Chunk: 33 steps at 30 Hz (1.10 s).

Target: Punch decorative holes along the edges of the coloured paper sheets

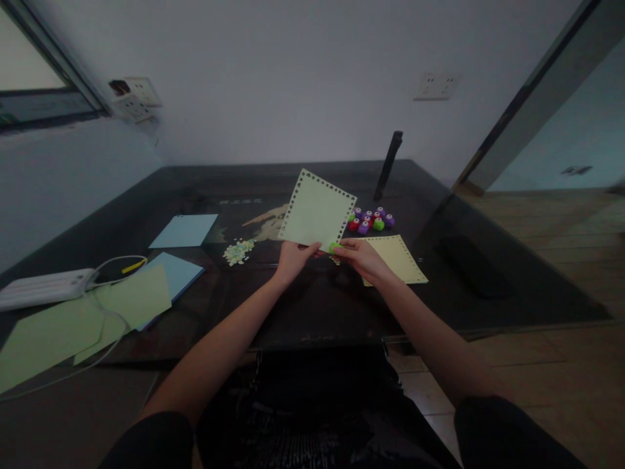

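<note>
Raised above the dark table is a pale green sheet of paper (317, 212) with small shapes punched along its left, top and right edges. My left hand (294, 257) pinches its lower edge between thumb and fingers. In my right hand (364, 256) is a green craft punch (336, 248), set at the sheet's lower right corner. Just behind that hand several red, purple and green craft punches (368, 220) stand in a cluster. A yellowish sheet with a punched border (398, 259) lies under and beside my right wrist. Left of my left hand is a pile of tiny paper cutouts (238, 251).
Blue sheets (184, 231) and plain green sheets (58, 332) lie at the left, near a white power strip (46, 288) with a cable. A black upright stick-like object (388, 166) stands at the back right. A dark flat object (473, 267) rests at the right.
</note>
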Motion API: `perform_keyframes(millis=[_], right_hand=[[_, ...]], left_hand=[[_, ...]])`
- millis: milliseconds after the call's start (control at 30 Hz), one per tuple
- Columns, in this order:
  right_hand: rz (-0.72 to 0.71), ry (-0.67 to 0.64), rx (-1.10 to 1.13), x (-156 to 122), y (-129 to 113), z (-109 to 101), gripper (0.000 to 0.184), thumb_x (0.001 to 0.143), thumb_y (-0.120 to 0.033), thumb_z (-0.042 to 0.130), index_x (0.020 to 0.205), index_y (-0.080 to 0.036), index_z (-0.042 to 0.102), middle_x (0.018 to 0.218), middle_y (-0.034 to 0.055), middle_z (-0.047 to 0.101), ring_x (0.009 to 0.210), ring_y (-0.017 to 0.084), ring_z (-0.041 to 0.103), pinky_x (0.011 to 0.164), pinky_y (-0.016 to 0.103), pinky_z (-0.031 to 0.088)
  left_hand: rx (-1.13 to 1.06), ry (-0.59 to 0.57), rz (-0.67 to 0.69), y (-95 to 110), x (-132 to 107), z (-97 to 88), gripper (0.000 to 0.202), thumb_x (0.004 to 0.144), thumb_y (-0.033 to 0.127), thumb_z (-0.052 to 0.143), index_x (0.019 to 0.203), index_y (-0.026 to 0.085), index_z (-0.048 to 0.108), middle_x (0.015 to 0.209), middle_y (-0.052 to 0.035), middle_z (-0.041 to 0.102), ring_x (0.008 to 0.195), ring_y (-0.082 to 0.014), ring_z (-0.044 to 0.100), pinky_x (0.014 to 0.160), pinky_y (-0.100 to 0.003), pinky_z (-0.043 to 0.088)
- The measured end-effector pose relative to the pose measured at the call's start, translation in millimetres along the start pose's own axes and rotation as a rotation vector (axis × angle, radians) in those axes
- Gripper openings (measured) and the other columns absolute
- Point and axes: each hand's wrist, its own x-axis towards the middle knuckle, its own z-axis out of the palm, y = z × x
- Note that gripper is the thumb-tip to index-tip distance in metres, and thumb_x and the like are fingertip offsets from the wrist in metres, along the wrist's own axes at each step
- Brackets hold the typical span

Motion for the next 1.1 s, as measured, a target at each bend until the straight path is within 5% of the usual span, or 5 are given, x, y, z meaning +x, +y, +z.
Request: perform_keyframes(millis=[1100], right_hand=[[-0.114, 0.042, -0.033, -1.5, 0.3, 2.1, 0.028, 0.057, -0.035, 0.080, 0.076, -0.020, 0.066, 0.078, 0.0014, 0.068, 0.073, 0.015, 0.060, 0.076, 0.030, 0.045]], left_hand=[[0.066, 0.009, 0.025, 5.0, -4.8, 3.7, 0.017, 0.070, 0.027, 0.070, 0.072, 0.012, 0.065, 0.062, -0.0078, 0.070, 0.058, -0.0209, 0.066, 0.062, -0.032, 0.056]])
